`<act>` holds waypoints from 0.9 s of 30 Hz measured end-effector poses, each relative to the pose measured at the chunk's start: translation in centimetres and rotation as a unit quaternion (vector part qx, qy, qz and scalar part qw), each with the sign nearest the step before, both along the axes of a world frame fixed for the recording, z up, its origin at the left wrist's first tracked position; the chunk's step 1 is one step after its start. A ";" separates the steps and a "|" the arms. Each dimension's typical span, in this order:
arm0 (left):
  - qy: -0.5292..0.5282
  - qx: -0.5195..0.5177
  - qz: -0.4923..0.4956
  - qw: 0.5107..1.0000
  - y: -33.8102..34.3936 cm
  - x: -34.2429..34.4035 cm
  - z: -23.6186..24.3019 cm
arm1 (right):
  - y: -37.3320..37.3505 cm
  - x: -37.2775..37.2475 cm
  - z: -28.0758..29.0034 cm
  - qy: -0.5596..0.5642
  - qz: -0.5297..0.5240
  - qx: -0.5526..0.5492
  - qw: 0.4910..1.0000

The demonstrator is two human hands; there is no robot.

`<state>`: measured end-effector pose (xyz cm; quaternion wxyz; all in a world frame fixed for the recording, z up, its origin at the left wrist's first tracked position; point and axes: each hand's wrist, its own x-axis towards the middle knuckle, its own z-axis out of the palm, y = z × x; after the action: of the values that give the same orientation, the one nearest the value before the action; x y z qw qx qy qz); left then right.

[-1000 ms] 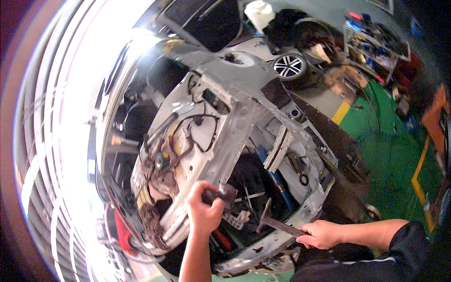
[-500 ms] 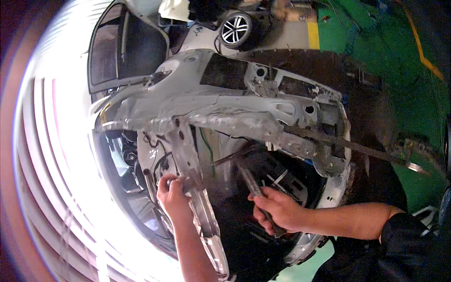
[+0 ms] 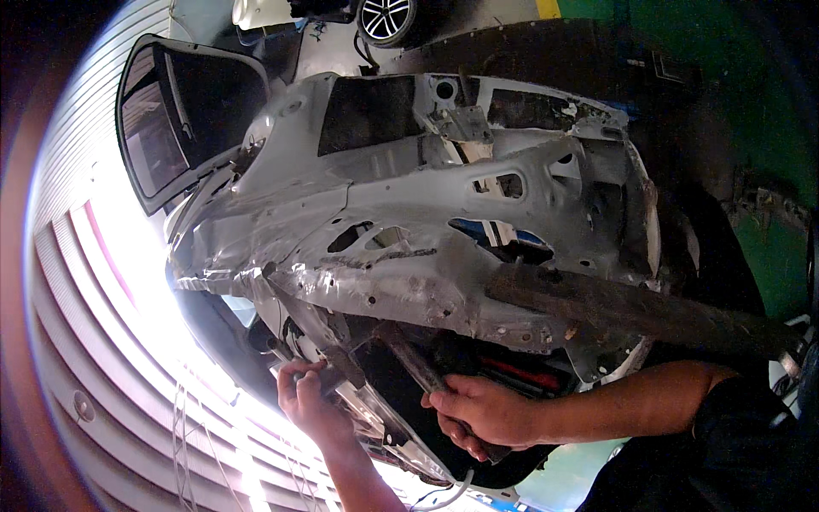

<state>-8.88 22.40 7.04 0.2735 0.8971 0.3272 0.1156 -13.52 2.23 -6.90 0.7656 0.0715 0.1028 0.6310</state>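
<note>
Head view: probably head-heavy, stiff hammer [image 3: 403,348] is best held by handle [image 3: 424,373], right hand [image 3: 488,411] fingers wrapped there, left hand [image 3: 314,408] fingers curled around dark block [image 3: 345,367].

White glare floods the left beside the lens-bent ridged wall [image 3: 111,410], the right dim and grainy.

grey car body [image 3: 409,196]; dark hammer [image 3: 412,360]; black sleeve [image 3: 682,461]; green floor [image 3: 772,269]

I see the wheel [image 3: 386,20] cut off by the view's top edge. The left hand [image 3: 314,403] hides part of a dark, blurred tool [image 3: 345,367].
</note>
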 end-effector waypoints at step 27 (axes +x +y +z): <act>0.039 -0.005 0.011 0.999 0.2 0.8 0.1 | 1.1 -0.2 -0.8 0.068 -0.044 -0.014 0.997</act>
<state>-8.04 22.64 7.16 0.2641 0.8959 0.3479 0.0817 -13.75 3.33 -7.66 0.7847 0.1081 0.1602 0.5890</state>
